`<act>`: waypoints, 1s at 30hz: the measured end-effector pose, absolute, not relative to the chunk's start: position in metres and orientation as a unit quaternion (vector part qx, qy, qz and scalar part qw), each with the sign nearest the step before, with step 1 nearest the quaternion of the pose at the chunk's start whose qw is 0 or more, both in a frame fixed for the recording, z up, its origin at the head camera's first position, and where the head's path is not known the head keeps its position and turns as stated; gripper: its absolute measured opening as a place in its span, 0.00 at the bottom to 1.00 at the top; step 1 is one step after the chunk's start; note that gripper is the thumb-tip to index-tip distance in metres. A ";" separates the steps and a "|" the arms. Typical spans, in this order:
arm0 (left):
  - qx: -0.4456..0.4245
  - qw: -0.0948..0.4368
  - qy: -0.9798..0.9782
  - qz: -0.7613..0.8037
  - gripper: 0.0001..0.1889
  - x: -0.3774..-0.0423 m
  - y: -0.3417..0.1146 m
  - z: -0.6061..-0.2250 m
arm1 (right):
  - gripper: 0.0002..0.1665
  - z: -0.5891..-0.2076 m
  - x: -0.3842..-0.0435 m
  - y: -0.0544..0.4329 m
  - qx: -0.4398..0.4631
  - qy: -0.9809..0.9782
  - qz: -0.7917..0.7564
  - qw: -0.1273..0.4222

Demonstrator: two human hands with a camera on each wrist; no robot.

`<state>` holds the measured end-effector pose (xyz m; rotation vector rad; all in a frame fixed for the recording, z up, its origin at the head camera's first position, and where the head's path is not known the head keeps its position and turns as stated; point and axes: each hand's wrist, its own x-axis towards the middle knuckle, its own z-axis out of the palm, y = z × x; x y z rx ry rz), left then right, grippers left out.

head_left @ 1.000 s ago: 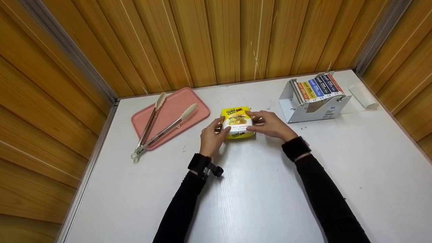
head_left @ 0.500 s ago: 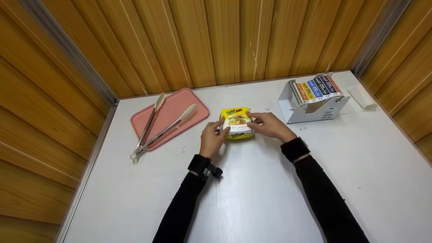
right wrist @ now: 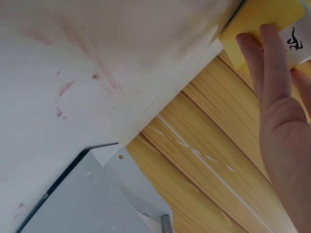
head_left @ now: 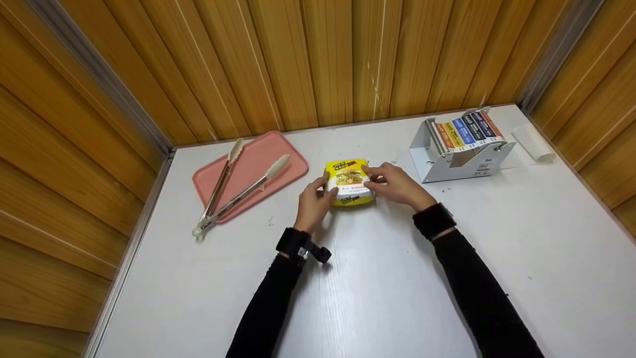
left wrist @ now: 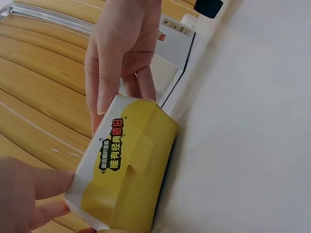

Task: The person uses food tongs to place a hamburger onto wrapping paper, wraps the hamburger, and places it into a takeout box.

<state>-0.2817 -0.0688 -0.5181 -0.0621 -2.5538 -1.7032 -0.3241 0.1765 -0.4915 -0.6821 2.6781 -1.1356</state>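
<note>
A closed yellow-and-white burger box (head_left: 350, 180) with a burger picture on its lid sits on the white table, between both hands. My left hand (head_left: 313, 205) holds its left side, the thumb at the front corner. From the right, my right hand (head_left: 398, 185) grips the opposite side with thumb and fingers near the lid's edge. In the left wrist view, printed characters run along the front of the box (left wrist: 133, 165), where a tab is tucked in. Fingers of the right hand (right wrist: 282, 107) lie against the yellow side in the right wrist view.
To the left, metal tongs (head_left: 241, 196) with pale tips lie spread over a pink tray (head_left: 258, 144). At the back right stands a white metal dispenser (head_left: 462, 164) with several coloured label rolls (head_left: 467, 130). A strip of pale backing paper (head_left: 534, 144) curls behind it. Wood-patterned walls (head_left: 328, 59) enclose the table.
</note>
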 end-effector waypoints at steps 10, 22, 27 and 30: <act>-0.017 0.043 -0.865 -0.499 0.29 -0.281 -0.067 -0.518 | 0.33 -0.493 -0.325 0.177 -0.221 0.882 -0.406 0.091; -0.044 0.051 -0.874 -0.481 0.30 -0.282 -0.074 -0.520 | 0.42 -0.493 -0.326 0.182 -0.215 0.861 -0.444 0.125; -0.059 0.021 -0.866 -0.496 0.32 -0.284 -0.079 -0.520 | 0.44 -0.492 -0.326 0.182 -0.219 0.863 -0.435 0.134; -0.079 -0.009 -0.853 -0.516 0.34 -0.285 -0.085 -0.521 | 0.44 -0.492 -0.326 0.182 -0.227 0.866 -0.425 0.130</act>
